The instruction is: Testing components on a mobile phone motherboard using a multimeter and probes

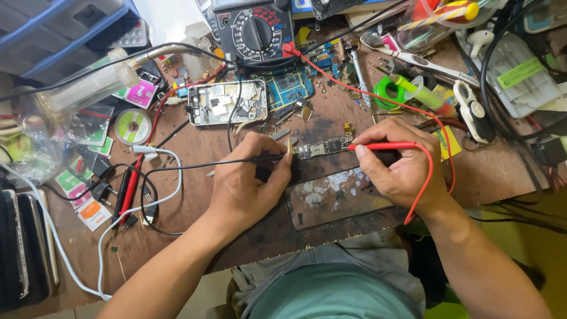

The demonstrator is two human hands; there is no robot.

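Cluttered workbench (195,147), left hand (248,183) fingers pinched on black probe (260,158), right hand (401,165) fingers on red probe (378,146).

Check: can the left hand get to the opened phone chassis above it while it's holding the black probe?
Probably yes. The left hand lies just below the opened phone chassis, with only bare table and a thin black lead between. But its fingers grip the black probe, so it isn't free.

A narrow circuit board (322,146) is laid flat. A black probe (269,158) is pressed to its left end. A red probe (381,146) is pressed to its right end.
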